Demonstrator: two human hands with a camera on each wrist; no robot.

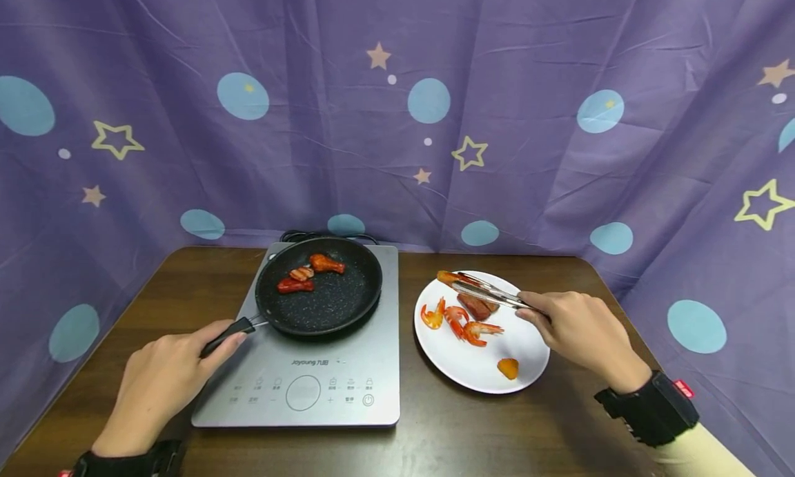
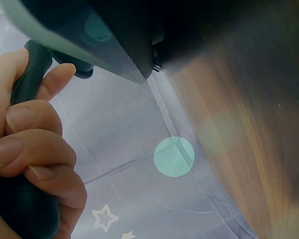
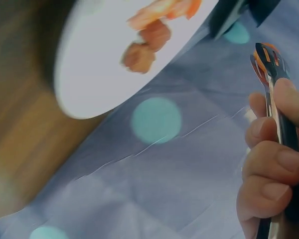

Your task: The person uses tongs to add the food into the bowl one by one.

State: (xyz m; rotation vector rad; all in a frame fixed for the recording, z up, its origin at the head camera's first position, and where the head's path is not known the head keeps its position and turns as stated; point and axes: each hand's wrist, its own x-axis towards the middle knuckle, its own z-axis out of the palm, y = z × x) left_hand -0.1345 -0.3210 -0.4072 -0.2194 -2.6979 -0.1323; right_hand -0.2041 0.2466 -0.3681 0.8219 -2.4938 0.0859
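Note:
My left hand (image 1: 163, 370) grips the black handle (image 1: 228, 335) of a frying pan (image 1: 329, 304). Inside the pan are two reddish-brown drumsticks (image 1: 326, 264) and a small piece with grill marks (image 1: 301, 274). With my right hand (image 1: 584, 331) I hold metal tongs (image 1: 491, 295) over a white plate (image 1: 447, 363); in the right wrist view, the fingers wrap round them. An orange-brown piece of food (image 1: 448, 277) is between the tong tips. Beneath the tongs lie brown meat pieces (image 1: 475, 306), with several shrimp (image 1: 456, 319) beside them and an orange nugget-like piece (image 1: 508, 368) nearer the front.
A silver induction cooktop (image 1: 261, 394) lies under the pan, its touch controls facing me. Black cable (image 1: 298, 236) is bunched behind it. The brown wooden table (image 1: 447, 429) ends at a purple curtain (image 1: 528, 152) with stars and dots.

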